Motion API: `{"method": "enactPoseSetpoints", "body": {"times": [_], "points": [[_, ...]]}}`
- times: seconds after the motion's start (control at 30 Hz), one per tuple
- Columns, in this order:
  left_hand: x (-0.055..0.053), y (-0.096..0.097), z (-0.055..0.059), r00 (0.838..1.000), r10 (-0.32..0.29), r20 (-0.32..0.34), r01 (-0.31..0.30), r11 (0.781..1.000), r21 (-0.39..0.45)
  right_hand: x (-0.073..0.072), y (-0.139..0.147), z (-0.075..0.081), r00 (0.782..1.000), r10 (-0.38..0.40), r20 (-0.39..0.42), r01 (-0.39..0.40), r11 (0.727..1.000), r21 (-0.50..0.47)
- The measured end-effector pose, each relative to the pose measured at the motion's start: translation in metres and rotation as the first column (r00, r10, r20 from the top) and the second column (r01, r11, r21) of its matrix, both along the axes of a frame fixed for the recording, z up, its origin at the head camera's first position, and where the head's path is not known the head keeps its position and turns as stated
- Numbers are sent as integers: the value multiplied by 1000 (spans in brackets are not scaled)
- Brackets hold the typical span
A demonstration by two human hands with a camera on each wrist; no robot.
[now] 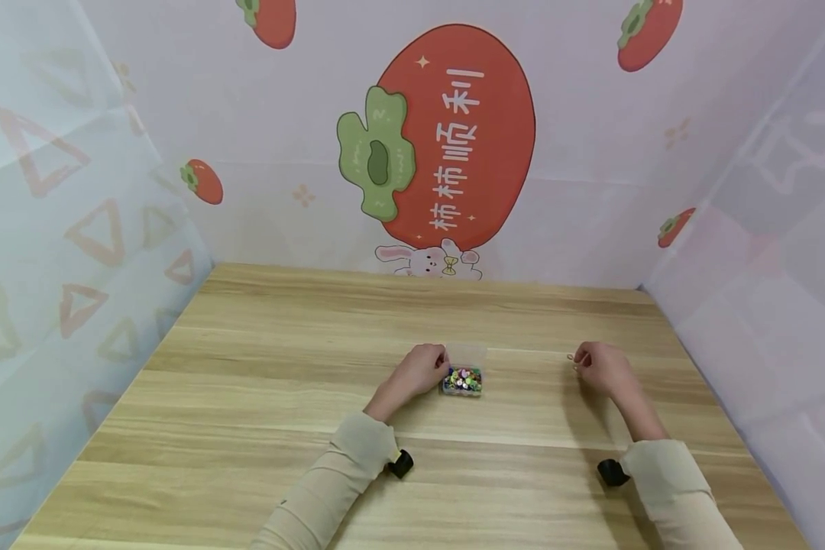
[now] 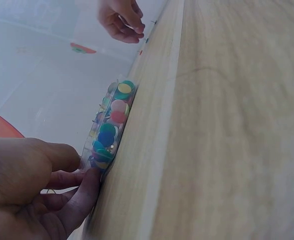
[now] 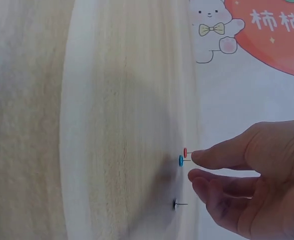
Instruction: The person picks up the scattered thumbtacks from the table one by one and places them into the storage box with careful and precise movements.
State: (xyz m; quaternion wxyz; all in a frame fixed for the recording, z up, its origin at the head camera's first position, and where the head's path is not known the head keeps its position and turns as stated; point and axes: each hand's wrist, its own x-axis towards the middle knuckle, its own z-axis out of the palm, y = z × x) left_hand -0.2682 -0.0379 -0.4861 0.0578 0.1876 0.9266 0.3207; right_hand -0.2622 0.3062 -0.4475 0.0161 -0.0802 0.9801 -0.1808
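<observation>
My left hand (image 1: 422, 368) pinches the near end of a small clear plastic box (image 2: 92, 131) between thumb and fingers. Its clear lid (image 1: 466, 353) is tipped back, and colourful thumbtacks (image 1: 464, 379) fill it. To the right of the box, my right hand (image 3: 242, 175) is low over the table, thumb and fingertips apart, with nothing visible between them. Beside those fingertips a red thumbtack (image 3: 185, 152) and a blue thumbtack (image 3: 181, 160) sit close together, pins up. A third, dark-looking thumbtack (image 3: 175, 204) stands pin up a little apart.
The wood-grain table (image 1: 282, 321) reaches a back wall sheet (image 1: 261, 214) printed with a large red persimmon. Patterned sheets also hang at the left (image 1: 96, 229) and right (image 1: 763, 305). A black wrist camera (image 1: 401, 464) sits at the left cuff, another black camera (image 1: 613, 472) at the right.
</observation>
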Motion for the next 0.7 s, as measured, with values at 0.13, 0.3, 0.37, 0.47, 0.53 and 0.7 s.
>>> {"method": "enactPoseSetpoints", "body": {"times": [0.13, 0.3, 0.37, 0.47, 0.53, 0.7], "points": [[1, 0, 1, 1000, -7, 2, 7, 1000, 3, -4, 2, -2, 1000, -3, 30, 2, 999, 38], [1, -1, 1, 1000, -12, -17, 12, 1000, 3, -7, 0, -4, 1000, 4, 5, -4, 997, 71], [2, -1, 1, 1000, -13, -24, 13, 1000, 5, -8, 0, -5, 1000, 3, -14, -1, 997, 82], [2, -1, 1, 1000, -13, -22, 13, 1000, 10, -7, -1, -6, 1000, 2, -17, -1, 996, 91], [2, -1, 1, 1000, -12, -15, 12, 1000, 9, -7, -1, -8, 1000, 2, -17, 0, 996, 94], [2, -1, 2, 1000, -8, -5, 8, 1000, 8, -3, -5, -8, 999, -5, -33, 7, 997, 83]]}}
